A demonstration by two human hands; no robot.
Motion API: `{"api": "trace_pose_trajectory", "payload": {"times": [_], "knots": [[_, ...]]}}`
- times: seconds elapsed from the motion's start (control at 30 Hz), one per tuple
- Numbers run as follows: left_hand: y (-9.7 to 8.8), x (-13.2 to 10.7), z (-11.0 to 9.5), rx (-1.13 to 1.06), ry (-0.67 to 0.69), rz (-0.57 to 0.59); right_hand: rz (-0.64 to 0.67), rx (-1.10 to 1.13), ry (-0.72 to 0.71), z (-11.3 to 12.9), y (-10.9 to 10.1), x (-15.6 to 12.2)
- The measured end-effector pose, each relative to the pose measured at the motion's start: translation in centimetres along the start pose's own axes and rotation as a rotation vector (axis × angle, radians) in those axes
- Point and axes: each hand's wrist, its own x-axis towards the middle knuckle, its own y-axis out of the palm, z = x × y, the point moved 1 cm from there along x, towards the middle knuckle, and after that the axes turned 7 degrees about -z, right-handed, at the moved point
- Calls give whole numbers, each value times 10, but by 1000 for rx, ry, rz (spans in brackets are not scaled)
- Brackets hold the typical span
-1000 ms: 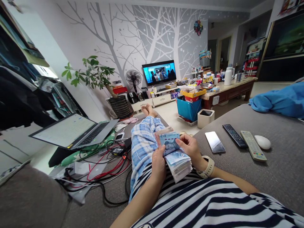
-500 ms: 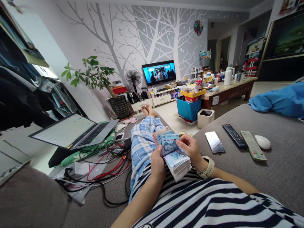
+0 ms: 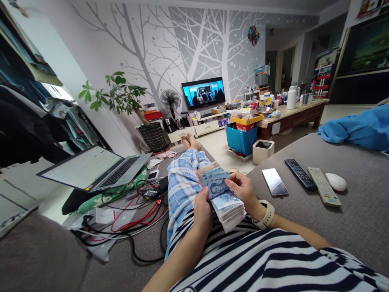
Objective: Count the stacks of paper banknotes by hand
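A thick stack of banknotes point(image 3: 227, 205) rests over my lap, above my striped shirt and blue plaid trousers. My left hand point(image 3: 203, 211) grips the stack from the left side, thumb on top. My right hand point(image 3: 244, 192), with a pale watch at the wrist, pinches the upper edge of the top notes, which are bent up and fanned away from me. The top note is bluish with a portrait.
On the grey sofa to my right lie a phone point(image 3: 275, 181), two remote controls point(image 3: 300, 174) and a white mouse point(image 3: 336, 182). An open laptop point(image 3: 94, 168) and tangled cables point(image 3: 133, 211) sit at my left. A television point(image 3: 203, 92) and a cluttered coffee table point(image 3: 288, 113) stand ahead.
The fanned top notes have shifted slightly as my right fingers flick through them. Both hands stay in the same place over my lap.
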Motion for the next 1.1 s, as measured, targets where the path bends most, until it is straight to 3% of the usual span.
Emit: {"api": "trace_pose_trajectory", "payload": {"times": [0.33, 0.5, 0.77, 1.1], "knots": [[-4, -2, -9, 142, 112, 77, 62, 13, -12, 3, -1, -2], [-6, -1, -8, 281, 254, 58, 67, 44, -27, 8, 0, -4], [-9, 0, -7, 335, 334, 92, 71, 86, -41, 13, 2, -5], [-7, -1, -11, 248, 275, 44, 58, 41, -18, 15, 2, -5]]}}
